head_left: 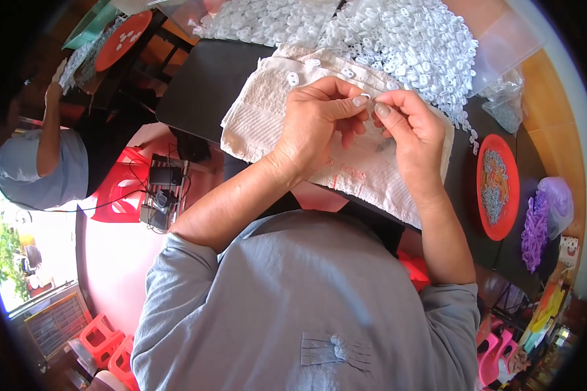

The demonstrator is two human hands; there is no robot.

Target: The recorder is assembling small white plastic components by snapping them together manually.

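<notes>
Co-worker (42,166) in a grey-blue top is at the far left, 1 arm raised near a red tray (107,60) bearing a few white pieces. Next comes the pale towel (251,107), spread on the black table (199,85), with a loose white piece (293,79) on it beyond my left knuckles. My left hand (314,112) pinches 1 small white clip (366,96) between thumb and index finger, above the towel. My right hand (414,133) faces it, just beside, its thumb and index finger drawn close; whether they grip something tiny, I cannot tell. I judge it best to brace the left pinch firmly, leave the clip's edge exposed, and work the right fingertips lightly, low over the cloth, so a drop lands softly. Beyond lies a heap of white pieces (430,49); further right, a red oval tray (514,189) and a purple bundle (535,228).
</notes>
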